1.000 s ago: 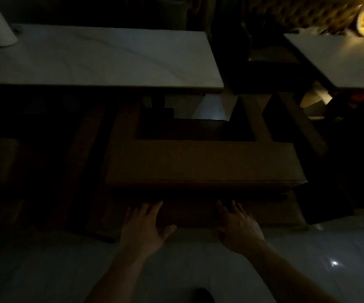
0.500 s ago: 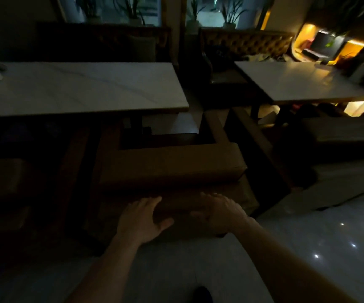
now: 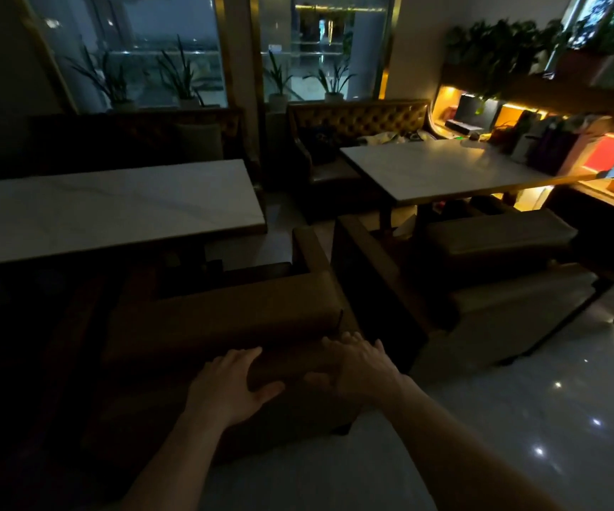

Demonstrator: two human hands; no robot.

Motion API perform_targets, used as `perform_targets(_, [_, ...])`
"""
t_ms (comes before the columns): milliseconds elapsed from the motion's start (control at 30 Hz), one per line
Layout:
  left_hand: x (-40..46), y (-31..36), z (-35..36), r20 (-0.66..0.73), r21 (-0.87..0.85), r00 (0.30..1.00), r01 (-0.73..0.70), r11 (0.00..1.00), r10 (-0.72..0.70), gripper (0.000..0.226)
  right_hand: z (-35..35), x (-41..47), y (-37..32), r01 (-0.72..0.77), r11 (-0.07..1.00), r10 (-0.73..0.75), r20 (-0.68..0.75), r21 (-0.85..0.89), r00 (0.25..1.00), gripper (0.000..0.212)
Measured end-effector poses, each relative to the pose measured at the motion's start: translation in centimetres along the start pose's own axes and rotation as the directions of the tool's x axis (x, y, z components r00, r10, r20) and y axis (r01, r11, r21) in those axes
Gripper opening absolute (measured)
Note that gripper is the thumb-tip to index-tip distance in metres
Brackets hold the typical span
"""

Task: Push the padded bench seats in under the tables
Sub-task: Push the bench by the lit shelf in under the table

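Dim room. Left table point(image 3: 113, 204), pale marble top, sits beyond and left of the fingers. Right table point(image 3: 442, 167) is further off, up and right of them, lit warm from the shelf side.

Brown padded bench seat point(image 3: 220, 319) lies directly ahead of the fingers; its far part looks tucked under the near edge of the left table, near side facing the person. Second bench seat point(image 3: 497, 234), grey, is well apart to the right, in front of the right table and only partly under it.

Glossy floor point(image 3: 519, 418) is below and right of the hands.

Both forearms extend forward from bottom of view, converging on the brown seat's near face.

Left hand point(image 3: 230, 385): palm flat on the near side, fingers point(image 3: 241, 357) straight and close together, thumb splayed right. Pressing, not gripping.

Right hand point(image 3: 361, 366): just beside the left, near the seat's right corner, fingers extended and slightly spread against the padding; whether fingertips curl over the edge, cannot tell, too dark.
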State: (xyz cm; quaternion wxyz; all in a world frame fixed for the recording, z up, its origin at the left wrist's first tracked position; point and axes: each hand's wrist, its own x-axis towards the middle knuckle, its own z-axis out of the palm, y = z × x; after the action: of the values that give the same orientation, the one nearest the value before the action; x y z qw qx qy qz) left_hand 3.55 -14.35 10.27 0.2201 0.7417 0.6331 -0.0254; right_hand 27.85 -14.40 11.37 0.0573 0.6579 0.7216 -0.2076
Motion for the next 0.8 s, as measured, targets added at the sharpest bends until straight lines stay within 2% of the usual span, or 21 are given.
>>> perform_targets(200, [1.8,9.3,1.8,-0.002,-0.004,1.000,0.006,1.000,-0.006,0.090,-2.5,-2.1,11.0,0.014,0.999,-0.013,-0.032,0.038,0.999,0.090])
perform_targets(333, [2.6,14.9,3.3,-0.012,0.011,1.000,-0.001,1.000,0.001,0.089,-3.3,-2.9,17.9,-0.030,1.000,0.030,-0.032,0.005,0.999,0.102])
perform_targets(667, [7.6,24.2,6.9,0.040,0.034,0.996,-0.079,0.996,0.078,0.085,-2.4,-3.3,29.4,-0.095,0.992,0.100,-0.060,0.080,0.993,0.100])
perform_targets(800, [11.7,28.1,9.0,0.069,0.017,0.990,-0.125,0.992,0.124,0.085,-3.3,-2.3,34.2,-0.122,0.990,0.126,-0.056,0.074,0.990,0.118])
